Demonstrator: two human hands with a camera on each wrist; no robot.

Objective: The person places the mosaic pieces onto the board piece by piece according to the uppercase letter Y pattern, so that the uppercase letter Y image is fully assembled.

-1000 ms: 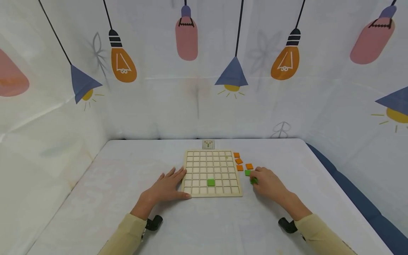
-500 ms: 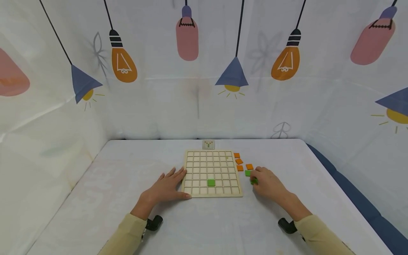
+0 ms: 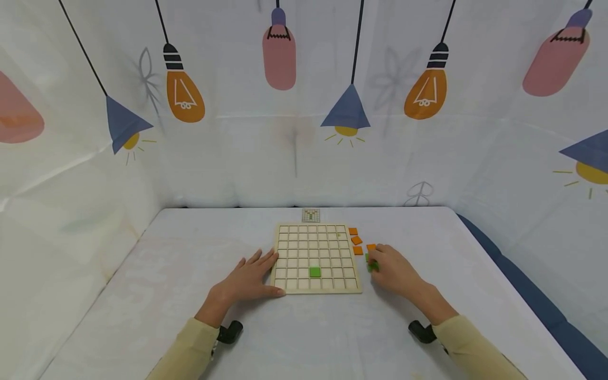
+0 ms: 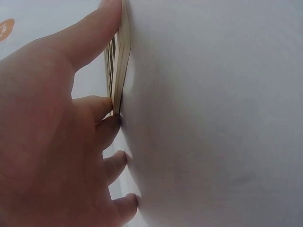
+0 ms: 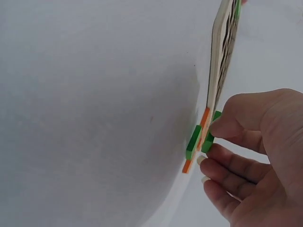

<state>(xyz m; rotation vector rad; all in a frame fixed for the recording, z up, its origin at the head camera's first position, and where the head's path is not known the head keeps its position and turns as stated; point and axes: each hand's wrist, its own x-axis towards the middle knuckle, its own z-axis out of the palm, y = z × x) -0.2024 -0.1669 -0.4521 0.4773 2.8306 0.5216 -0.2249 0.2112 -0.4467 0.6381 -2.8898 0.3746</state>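
Note:
A pale wooden grid board point(image 3: 315, 258) lies flat on the white table, with one green square tile point(image 3: 315, 272) in a cell of a lower row. My left hand point(image 3: 248, 277) rests against the board's left edge, fingers spread and thumb at the near corner. In the right wrist view, the thumb and fingers of my right hand point(image 5: 265, 146) pinch a green tile point(image 5: 209, 145), apart from the table. Beside it, another green tile point(image 5: 193, 143) lies on the table. From the head view, my right hand partly hides both.
Several orange tiles point(image 3: 358, 250) lie along the board's right side. A small card with a printed grid pattern point(image 3: 311, 215) sits just behind the board. The white table point(image 3: 199, 232) meets a white curtain printed with lamps at the back.
My right hand has moved a little left and up with the green tile, closer to the board. The left hand and the board have stayed put.

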